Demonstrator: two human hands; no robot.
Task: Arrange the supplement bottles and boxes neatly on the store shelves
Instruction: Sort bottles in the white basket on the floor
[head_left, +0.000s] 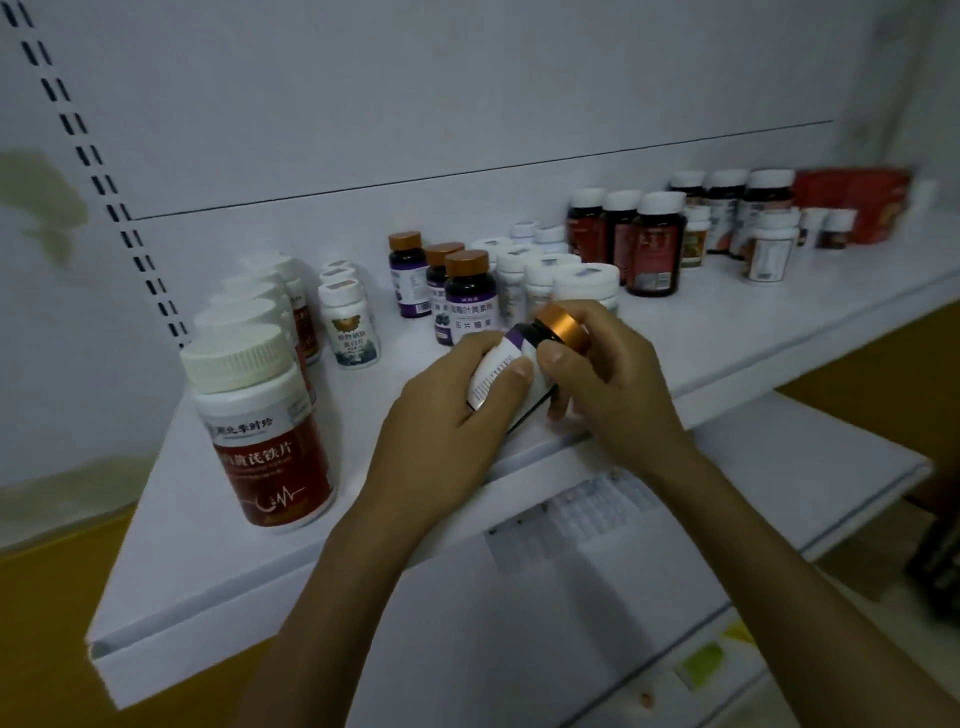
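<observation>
From my screen the shelf looks like smooth painted metal, faintly satin. The big front bottle seems white plastic, its cap ridged and matt, its red label glossy. The tipped dark bottle shines like glossy plastic or glass under a paper-like label. Its copper cap has a brushed metallic sheen.

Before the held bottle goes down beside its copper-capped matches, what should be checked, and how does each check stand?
1. Grip: left hand and right hand both hold the dark bottle: ok.
2. Copper cap in place on it: ok.
3. Bottle upright: tilted, cap up and to the right: not ok.
4. Matching copper-capped bottles stand upright in a row on the shelf: ok.
5. Free spot in front of that row: hidden behind the hands: cannot tell.
</observation>
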